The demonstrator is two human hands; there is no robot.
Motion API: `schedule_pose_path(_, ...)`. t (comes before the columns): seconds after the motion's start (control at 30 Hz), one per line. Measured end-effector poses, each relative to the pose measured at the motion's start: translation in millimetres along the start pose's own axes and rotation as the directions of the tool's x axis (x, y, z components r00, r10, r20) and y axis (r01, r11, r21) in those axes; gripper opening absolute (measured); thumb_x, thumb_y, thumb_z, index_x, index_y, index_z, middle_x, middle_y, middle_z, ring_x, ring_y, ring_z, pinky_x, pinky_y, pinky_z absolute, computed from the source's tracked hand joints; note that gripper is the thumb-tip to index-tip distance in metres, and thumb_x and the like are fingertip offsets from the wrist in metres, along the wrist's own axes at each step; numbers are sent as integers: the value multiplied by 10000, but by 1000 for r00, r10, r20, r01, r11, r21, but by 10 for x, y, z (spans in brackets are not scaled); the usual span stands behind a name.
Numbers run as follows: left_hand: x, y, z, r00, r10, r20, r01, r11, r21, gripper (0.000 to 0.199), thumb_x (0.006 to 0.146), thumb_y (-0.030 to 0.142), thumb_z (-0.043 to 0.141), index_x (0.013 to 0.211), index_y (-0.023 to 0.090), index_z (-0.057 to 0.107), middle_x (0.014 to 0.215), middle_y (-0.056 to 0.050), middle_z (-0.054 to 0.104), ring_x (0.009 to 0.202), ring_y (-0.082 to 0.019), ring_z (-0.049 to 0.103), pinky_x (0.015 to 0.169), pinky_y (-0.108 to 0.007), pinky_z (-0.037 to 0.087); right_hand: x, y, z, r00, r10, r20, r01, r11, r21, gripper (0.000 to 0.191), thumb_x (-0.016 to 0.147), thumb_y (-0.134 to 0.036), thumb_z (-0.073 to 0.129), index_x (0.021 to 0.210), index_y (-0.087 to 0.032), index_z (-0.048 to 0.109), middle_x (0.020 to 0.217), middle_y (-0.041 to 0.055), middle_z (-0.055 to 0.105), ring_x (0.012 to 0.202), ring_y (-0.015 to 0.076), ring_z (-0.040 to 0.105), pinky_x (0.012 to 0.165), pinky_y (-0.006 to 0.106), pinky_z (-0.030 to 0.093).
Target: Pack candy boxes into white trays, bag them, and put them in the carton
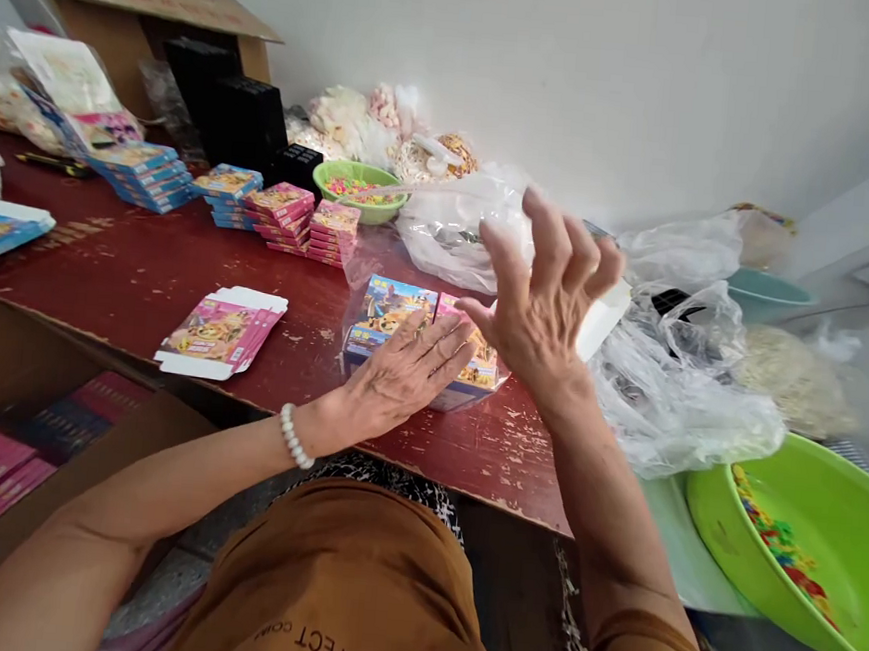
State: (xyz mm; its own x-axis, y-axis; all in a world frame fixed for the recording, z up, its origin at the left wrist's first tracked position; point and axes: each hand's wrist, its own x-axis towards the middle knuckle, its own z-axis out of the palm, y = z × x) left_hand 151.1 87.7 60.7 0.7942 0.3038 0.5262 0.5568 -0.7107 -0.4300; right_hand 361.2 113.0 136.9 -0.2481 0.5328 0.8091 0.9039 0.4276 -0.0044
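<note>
Blue-and-pink boxes: assembled, in clear film on your table.
Your left hand: flat atop them, fingers extended.
Your right hand: raised, fingers apart, empty.
Pink cartons: flat, not yet erected.

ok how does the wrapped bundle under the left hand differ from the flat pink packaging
The wrapped bundle stands thick, while the flat pink packaging lies low. The bundle shows blue and pink boxes; the packaging is mainly pink with white flaps. The left hand covers part of the bundle, none of the packaging. Both rest on the red table.
</note>
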Motion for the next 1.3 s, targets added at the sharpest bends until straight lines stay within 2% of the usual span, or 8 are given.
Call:
schedule_pose_path(0.13, 179, -112, 142, 992, -68, 108, 81, 989, -123, 690, 1029, 358, 667, 1624, 76, 461, 1692, -230, 479, 1601, -392, 420, 1341, -633, 339, 475, 350, 254, 995, 29, 95, -23, 997, -67, 531, 1035, -512, 621, 1481, -226, 580, 1182, 161, 742, 1331, 410, 592, 1189, 771, 299)
schedule_pose_path(0.23, 221, -186, 156, 993, -63, 99, 79, 983, -167, 571, 1066, 405, 639, 1560, 129, 559, 1599, -204, 577, 1515, -383, 521, 1305, -601, 395, 627, 582, 356, 979, 72, 190, -68, 997, -26, 355, 1070, -476, 554, 1262, -210, 689, 976, 101, 747, 1043, 302, 672, 1089, 580, 476)
schedule_pose_path(0.33, 221, -199, 140, 997, -36, 68, 49, 981, -190, 441, 1108, 358, 561, 1497, 160, 621, 1543, -184, 617, 1473, -361, 560, 1279, -565, 430, 647, 626, 273, 981, 68, 183, -66, 998, -16, 333, 1094, -483, 507, 1174, -226, 703, 1138, 137, 737, 1025, 277, 648, 945, 452, 529)
schedule_pose_path(0.47, 210, -183, 151, 997, -49, 51, 59, 975, -212, 420, 1113, 335, 543, 1490, 172, 633, 1534, -177, 623, 1478, -362, 554, 1254, -557, 458, 627, 623, 218, 992, 43, 115, -30, 994, -108, 535, 1004, -585, 677, 1375, -205, 620, 1446, 229, 619, 1313, 388, 549, 1056, 584, 475)
schedule_pose_path(0.57, 204, -178, 173, 997, -65, 34, 71, 972, -225, 441, 1109, 306, 539, 1523, 176, 613, 1549, -175, 618, 1484, -367, 553, 1262, -562, 449, 635, 751, 402, 992, 35, 122, -25, 996, -87, 604, 988, -544, 726, 1428, -158, 580, 1212, 185, 719, 1283, 379, 580, 1129, 671, 390)
schedule_pose_path(0.7, 212, -184, 172, 997, -58, 49, 68, 968, -241, 466, 1098, 318, 565, 1543, 182, 597, 1546, -181, 621, 1489, -369, 547, 1264, -565, 443, 702, 887, 589, 986, 75, 146, -87, 993, 78, 243, 1013, -395, 673, 1149, -198, 716, 790, 40, 656, 910, 253, 646, 996, 536, 503)
schedule_pose_path(1.1, 185, -237, 175, 996, -20, 87, 45, 954, -297, 415, 1147, 367, 470, 1502, 183, 579, 1481, -132, 643, 1441, -294, 549, 1281, -488, 400, 440, 196, -65, 982, -94, 161, -2, 856, 517, 336, 1017, -492, 697, 844, -204, 702, 705, -18, 596, 646, 122, 470, 638, 297, 420)
schedule_pose_path(1.3, 294, -267, 156, 996, -61, 66, 77, 953, -294, 393, 1125, 411, 516, 1402, 151, 617, 1441, -161, 653, 1395, -315, 587, 1227, -502, 474, 408, 202, -59, 989, -96, 112, 45, 917, 395, 217, 1015, -396, 667, 905, -215, 717, 652, -18, 578, 622, 144, 478, 625, 309, 394)
